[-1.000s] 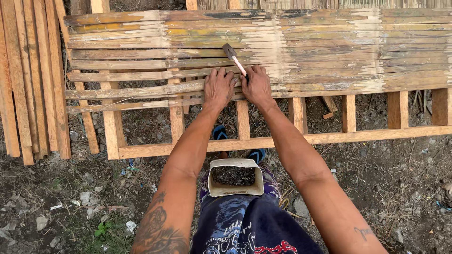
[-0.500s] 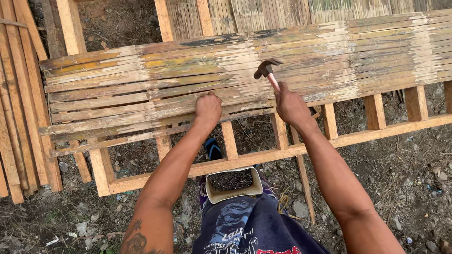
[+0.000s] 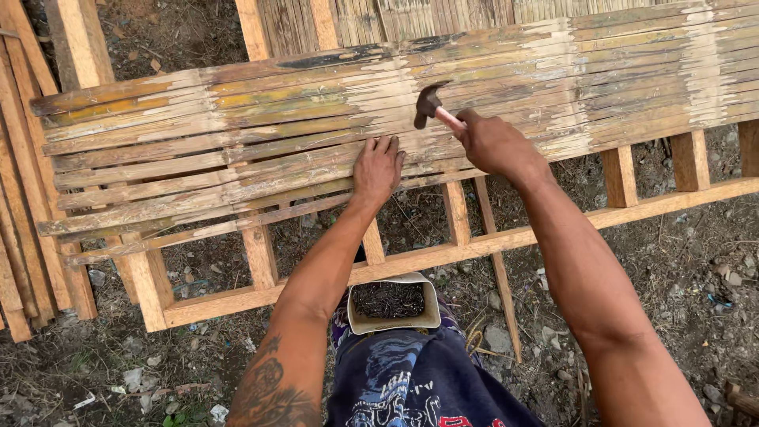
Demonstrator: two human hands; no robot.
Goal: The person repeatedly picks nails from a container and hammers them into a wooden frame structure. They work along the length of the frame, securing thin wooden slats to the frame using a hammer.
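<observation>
My left hand (image 3: 378, 168) pressed flat, fingers spread, on the weathered split-bamboo slat panel (image 3: 237, 134), holding nothing. Just right of those fingers, my right hand (image 3: 494, 145) gripped a pink-handled steel hammer (image 3: 431, 107), head raised above the slats. Nailing seemed underway; the strike needed aim clear of my fingertips.

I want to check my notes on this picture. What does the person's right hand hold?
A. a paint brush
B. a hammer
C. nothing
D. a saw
B: the right hand grips the handle of a hammer with its dark metal head above the bamboo slats, while the left hand lies flat on the slats.
</observation>
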